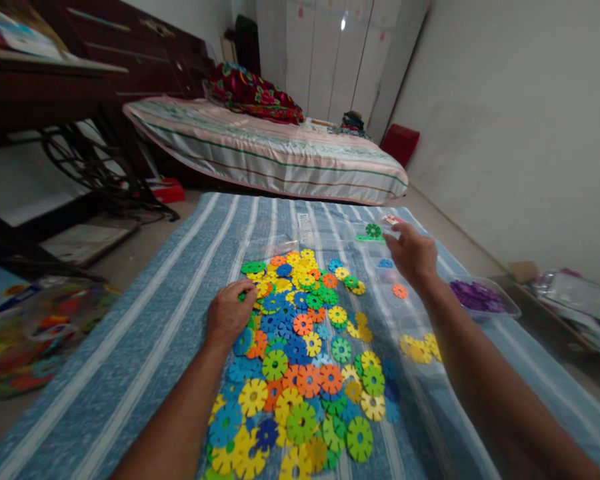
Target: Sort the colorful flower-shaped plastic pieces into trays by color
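Observation:
A spread-out pile of notched plastic discs [303,325] in yellow, blue, orange and green lies on the striped cloth. At the pile's left edge is my left hand [231,311], its fingers curled together around a green notched disc [243,295] that shows only in part. My right hand [413,255] hovers at the far right over clear plastic trays, thumb and fingertips slightly apart with nothing visible between them. Just left of its fingertips is a green disc [373,231]. Below it lie an orange disc [400,291] and several yellow discs [418,349], each group in its own tray.
A clear tub of purple discs [477,295] stands at the cloth's right edge. Beyond the blue striped cloth [145,307] is a bed [280,150]. On the left are a treadle sewing table [55,73] and a bag of colourful pieces [45,333].

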Available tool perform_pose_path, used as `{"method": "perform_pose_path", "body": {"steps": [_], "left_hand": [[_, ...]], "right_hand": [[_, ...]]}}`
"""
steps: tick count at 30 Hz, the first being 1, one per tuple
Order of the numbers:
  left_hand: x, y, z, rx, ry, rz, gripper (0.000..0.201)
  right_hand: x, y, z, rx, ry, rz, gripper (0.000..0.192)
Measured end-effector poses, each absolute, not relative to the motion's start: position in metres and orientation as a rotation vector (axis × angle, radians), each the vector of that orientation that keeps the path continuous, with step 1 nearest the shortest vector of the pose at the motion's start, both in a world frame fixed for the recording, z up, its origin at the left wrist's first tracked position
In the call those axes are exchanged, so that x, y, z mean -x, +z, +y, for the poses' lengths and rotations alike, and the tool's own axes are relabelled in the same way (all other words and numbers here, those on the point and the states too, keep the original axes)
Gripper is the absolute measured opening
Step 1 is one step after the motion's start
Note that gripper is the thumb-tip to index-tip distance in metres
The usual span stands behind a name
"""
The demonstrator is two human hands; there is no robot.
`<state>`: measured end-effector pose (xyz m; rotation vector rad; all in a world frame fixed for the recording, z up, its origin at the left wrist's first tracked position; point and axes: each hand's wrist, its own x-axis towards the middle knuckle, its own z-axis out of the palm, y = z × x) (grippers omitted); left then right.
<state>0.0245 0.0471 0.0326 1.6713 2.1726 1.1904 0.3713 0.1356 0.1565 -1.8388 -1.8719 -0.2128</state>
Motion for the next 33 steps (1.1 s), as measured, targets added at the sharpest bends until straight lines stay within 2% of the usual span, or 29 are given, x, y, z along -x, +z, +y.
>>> {"method": "perform_pose_path", "body": {"steps": [5,12,14,17,22,28,33], "left_hand": [[-0.024,0.031,0.048,-1.665,1.176,2.179,0.026],[-0.026,0.031,0.048,-1.660,1.193,2.160,0.024],[-0.026,0.032,0.048,-1.658,1.182,2.166,0.025],[-0.027,0.032,0.047,-1.656,1.173,2.181,0.026],[-0.027,0.033,0.047,-1.672,1.185,2.167,0.026],[-0.027,0.032,0.049,-1.663,1.202,2.177,0.025],[-0.026,0.032,0.048,-1.674,1.186,2.181,0.025]], "right_hand": [[-0.372,0.141,0.118,1.719,0.055,-1.980,0.032],[-0.349,0.118,0.071,1.520,0.541,-2.628,0.022],[-0.343,0.120,0.062,1.485,0.636,-2.785,0.024],[-0.335,0.121,0.049,1.480,0.656,-2.961,0.031],[-0.321,0.117,0.037,1.646,0.518,-3.059,0.030],[-0.319,0.116,0.035,1.752,0.503,-3.010,0.026],[-0.329,0.112,0.039,1.639,0.704,-2.881,0.013]]}}
